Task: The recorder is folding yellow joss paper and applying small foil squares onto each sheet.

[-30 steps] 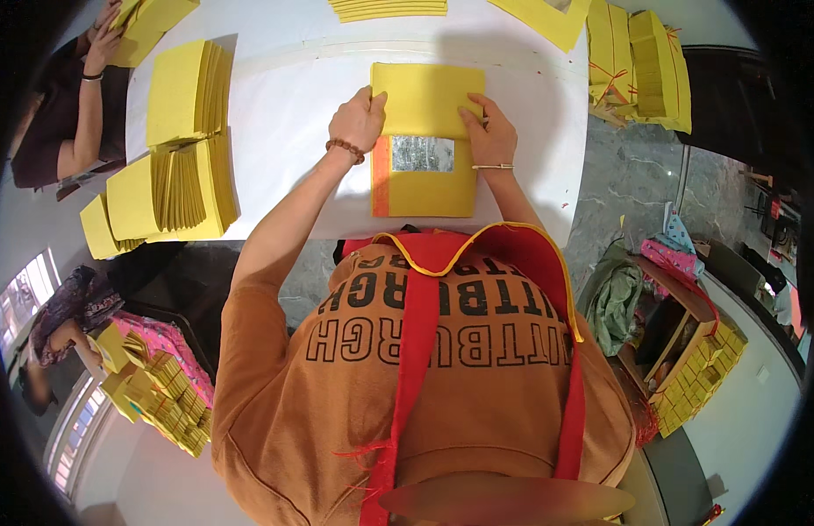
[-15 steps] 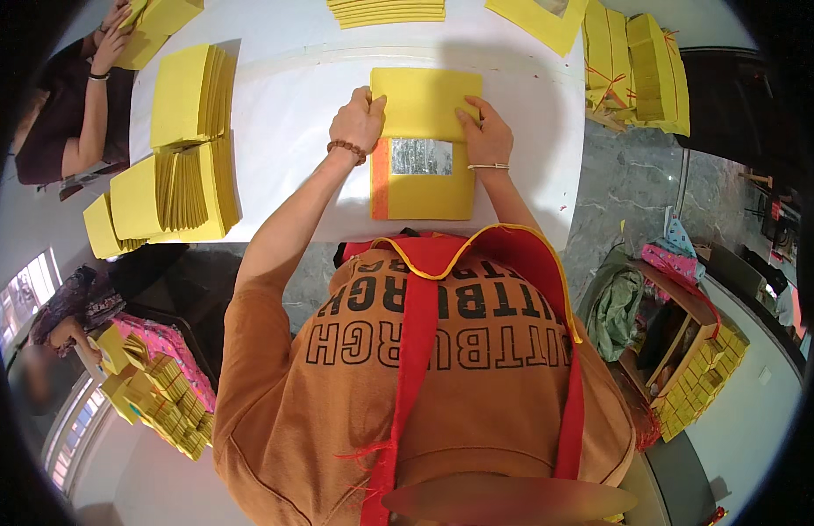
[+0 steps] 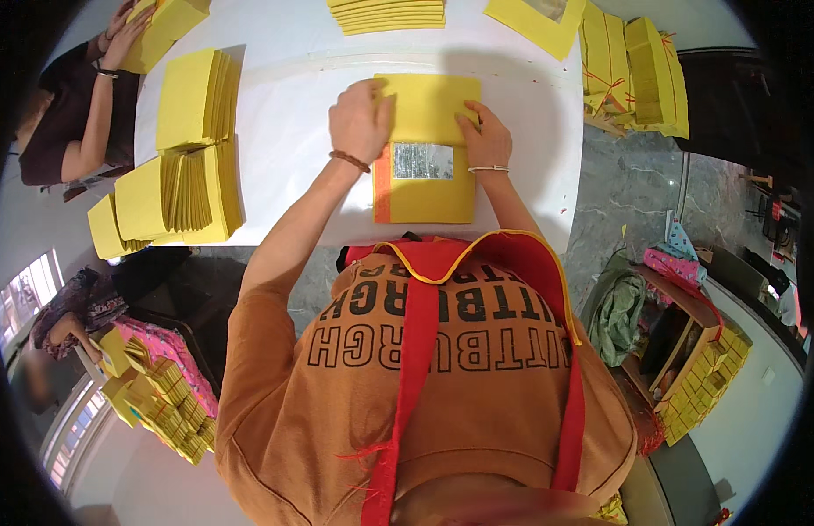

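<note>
A yellow paper packet (image 3: 424, 202) lies flat on the white table before me, with an orange strip down its left side and a silver foil patch (image 3: 423, 161) in the middle. A plain yellow sheet or folded flap (image 3: 427, 101) covers its far half; I cannot tell if the two are joined. At the left edge, my left hand (image 3: 359, 121) has its fingers bent over the yellow paper and its thumb spread away from them. My right hand (image 3: 488, 137) rests at the right edge, thumb and forefinger apart on top of the paper.
Yellow paper stacks (image 3: 192, 96) stand on the left of the white table (image 3: 289, 105), with another stack (image 3: 388, 16) at the far edge. Tied yellow bundles (image 3: 607, 61) are at the far right. A co-worker's hands (image 3: 122, 39) handle yellow paper far left. Another person sits lower left.
My left hand has loosened from the paper's left edge, shifting slightly upward with its thumb spread. My right hand stays at the right edge.
</note>
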Demonstrator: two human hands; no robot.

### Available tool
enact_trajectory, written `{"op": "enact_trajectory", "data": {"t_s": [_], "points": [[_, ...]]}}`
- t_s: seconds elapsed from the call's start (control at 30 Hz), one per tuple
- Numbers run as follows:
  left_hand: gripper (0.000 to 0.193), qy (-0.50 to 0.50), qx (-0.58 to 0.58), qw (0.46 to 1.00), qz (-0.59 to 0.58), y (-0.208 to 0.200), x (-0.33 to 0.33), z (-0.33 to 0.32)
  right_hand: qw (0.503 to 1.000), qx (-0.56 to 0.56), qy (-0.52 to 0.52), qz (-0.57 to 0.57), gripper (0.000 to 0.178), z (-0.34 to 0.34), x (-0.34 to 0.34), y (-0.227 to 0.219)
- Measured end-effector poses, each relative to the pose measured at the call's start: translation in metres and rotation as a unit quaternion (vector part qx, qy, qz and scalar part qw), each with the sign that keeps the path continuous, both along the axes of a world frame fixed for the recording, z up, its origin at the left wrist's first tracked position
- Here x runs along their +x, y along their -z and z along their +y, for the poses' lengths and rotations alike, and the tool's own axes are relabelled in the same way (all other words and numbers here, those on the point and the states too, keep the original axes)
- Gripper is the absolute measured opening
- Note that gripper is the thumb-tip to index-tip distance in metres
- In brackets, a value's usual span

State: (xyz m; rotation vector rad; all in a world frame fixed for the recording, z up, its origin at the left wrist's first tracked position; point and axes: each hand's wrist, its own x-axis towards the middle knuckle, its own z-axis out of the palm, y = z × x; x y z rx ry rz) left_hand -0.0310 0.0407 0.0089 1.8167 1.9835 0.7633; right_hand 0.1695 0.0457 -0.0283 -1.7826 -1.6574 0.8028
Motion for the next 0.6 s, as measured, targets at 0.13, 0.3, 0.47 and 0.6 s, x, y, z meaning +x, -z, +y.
{"op": "enact_trajectory", "data": {"t_s": [0.13,0.3,0.47,0.6], "points": [[0.038,0.229,0.132,0.96,0.094,0.012,0.036,0.003,1.0,-0.001,0.001,0.006,0.031,0.0,-0.002,-0.001],[0.056,0.275,0.071,0.946,0.155,0.031,0.041,0.004,0.999,0.049,0.005,0.019,0.031,0.003,0.002,0.016],[0.06,0.266,0.063,0.946,0.174,0.027,0.042,0.007,0.999,0.001,0.009,0.043,0.04,-0.002,0.001,-0.01],[0.058,0.292,0.026,0.918,0.267,0.026,0.044,0.008,0.943,0.234,-0.15,-0.183,0.048,-0.014,-0.011,0.001]]}}
